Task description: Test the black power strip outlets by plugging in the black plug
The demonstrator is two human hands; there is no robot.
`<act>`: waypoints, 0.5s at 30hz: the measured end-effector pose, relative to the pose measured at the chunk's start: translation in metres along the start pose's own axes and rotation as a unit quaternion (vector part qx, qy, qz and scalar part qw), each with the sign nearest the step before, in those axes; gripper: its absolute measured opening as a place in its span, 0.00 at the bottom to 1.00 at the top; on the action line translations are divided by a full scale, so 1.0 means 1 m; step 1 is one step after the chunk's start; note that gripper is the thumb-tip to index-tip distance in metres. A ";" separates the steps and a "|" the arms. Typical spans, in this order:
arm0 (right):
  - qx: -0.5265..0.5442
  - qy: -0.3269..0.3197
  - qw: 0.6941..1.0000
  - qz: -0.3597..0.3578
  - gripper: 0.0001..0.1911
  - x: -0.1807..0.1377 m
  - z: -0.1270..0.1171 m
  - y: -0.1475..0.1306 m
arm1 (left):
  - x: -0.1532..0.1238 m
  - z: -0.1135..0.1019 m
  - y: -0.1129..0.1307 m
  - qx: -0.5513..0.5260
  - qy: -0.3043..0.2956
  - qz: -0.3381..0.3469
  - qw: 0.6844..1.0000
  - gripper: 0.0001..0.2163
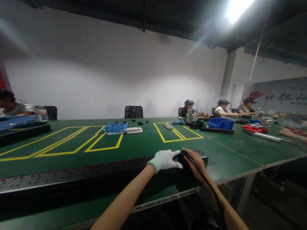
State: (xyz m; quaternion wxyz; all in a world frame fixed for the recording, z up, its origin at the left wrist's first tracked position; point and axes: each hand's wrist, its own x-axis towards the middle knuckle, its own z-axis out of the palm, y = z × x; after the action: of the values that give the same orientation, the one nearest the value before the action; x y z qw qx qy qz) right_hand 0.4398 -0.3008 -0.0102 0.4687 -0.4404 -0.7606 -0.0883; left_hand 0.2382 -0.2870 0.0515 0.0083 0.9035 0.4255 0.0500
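My left hand (166, 159), in a white glove with a mint cuff, has its thumb and fingers around a small black part (179, 156) at the end of a thick black cable (200, 172). My bare right hand (195, 162) closes over the same end from the other side. The cable runs back along my right forearm. Beneath my hands lies the right end of a long black strip (72, 175) with rows of slots and red dots, like a power strip. A dark box-like end (201, 155) shows beyond my right fingers; the exact grip is partly hidden.
Yellow tape rectangles (112, 147) mark the green table (139, 148). A blue bin (116, 127) stands beside a white power strip (134, 130). To the right are a larger blue bin (220, 123), black parts and red items (255, 128). Other people (224, 110) sit around the table.
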 end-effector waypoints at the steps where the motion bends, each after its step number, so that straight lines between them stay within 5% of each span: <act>1: 0.004 0.006 1.000 -0.001 0.16 0.000 0.000 0.001 | 0.000 0.000 0.000 0.000 0.002 0.003 1.000 0.40; 15: -0.019 0.026 0.999 -0.006 0.14 -0.001 0.001 0.001 | 0.001 0.002 -0.001 -0.004 0.013 0.002 1.000 0.39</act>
State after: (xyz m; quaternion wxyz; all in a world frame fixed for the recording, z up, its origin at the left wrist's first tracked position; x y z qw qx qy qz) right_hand 0.4400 -0.3001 -0.0116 0.4790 -0.4427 -0.7489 -0.1172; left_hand 0.2378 -0.2856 0.0497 0.0066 0.9034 0.4240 0.0632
